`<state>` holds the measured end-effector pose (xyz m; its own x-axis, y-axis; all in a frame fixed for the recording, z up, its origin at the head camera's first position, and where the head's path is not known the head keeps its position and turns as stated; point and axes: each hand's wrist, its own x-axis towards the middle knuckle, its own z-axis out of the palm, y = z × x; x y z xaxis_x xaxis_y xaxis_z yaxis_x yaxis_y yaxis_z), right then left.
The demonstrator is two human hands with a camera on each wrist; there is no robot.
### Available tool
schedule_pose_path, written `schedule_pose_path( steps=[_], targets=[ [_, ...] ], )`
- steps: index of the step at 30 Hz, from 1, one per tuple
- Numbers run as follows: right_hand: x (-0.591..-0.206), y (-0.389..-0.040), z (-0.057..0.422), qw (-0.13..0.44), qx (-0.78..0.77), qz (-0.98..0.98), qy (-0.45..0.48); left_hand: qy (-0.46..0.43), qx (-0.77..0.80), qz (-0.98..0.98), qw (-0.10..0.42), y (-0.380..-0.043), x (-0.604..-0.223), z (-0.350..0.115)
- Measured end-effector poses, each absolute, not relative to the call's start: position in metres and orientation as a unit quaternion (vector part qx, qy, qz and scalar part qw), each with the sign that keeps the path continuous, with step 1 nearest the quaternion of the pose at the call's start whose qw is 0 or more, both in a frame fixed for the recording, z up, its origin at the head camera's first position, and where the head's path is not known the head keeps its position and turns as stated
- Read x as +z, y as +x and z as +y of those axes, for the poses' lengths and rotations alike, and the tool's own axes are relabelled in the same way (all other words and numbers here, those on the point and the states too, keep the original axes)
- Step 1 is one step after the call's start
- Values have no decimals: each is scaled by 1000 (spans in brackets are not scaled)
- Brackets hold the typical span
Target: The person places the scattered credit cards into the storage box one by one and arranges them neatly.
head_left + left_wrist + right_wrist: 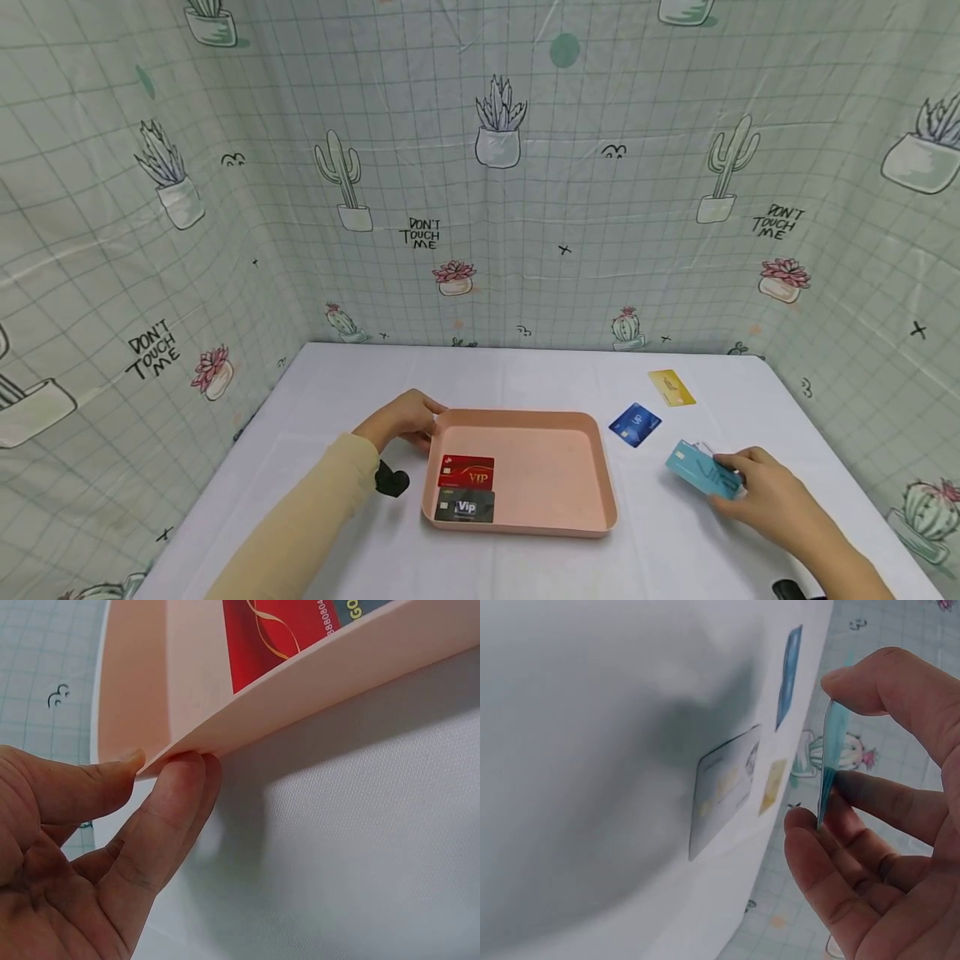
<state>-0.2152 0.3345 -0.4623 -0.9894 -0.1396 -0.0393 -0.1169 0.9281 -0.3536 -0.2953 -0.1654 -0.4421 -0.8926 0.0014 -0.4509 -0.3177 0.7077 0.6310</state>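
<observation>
Beneath both hands spreads a white table (540, 568), whose woven-looking surface should let thin things slide but make their edges hard to get under. At the left hand (405, 419) sits a pink tray (555, 475), its far-left corner pinched between thumb and fingers; it looks light, smooth and fairly stiff, best steadied by that raised rim. Held above the table in the right hand (776, 496), well to the right of the tray, is a teal card (697, 468), clamped with the thumb at one edge and fingers at the opposite one. It should be nearly weightless, springy and slick, so hold it by the edges without squeezing hard enough to bow it. Below that grip lies a pale card (726, 791), mostly hidden in the head view and easily nudged. Ahead and left of the right hand is a blue card (635, 425), with a yellow card (672, 387) farther ahead. Inside the tray, nearer the person than the left hand's pinch, a red card (467, 472) lies just beside a dark card (465, 505); the tray's wall stands between them and the right hand.
</observation>
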Motion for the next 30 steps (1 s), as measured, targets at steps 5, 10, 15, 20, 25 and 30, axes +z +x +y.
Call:
schedule_pose_path(
  steps=[5, 10, 15, 20, 25, 30],
  targets=[
    [-460, -218, 326, 19, -180, 981, -75, -87, 372, 899, 214, -296, -442, -166],
    [-459, -221, 316, 9, -183, 979, -91, -77, 373, 901, 210, -293, -440, -166],
    [-457, -223, 303, 6, -187, 978, -96, -77, 372, 901, 209, -293, -441, -165],
    [-456, -225, 291, 3, -186, 978, -99, -79, 375, 899, 211, -295, -443, -166],
    [-456, -226, 284, -16, -188, 975, -114, -71, 370, 901, 213, -296, -443, -167],
    [-456, -230, 275, -5, -191, 975, -117, -75, 363, 904, 213, -296, -442, -166]
  ],
)
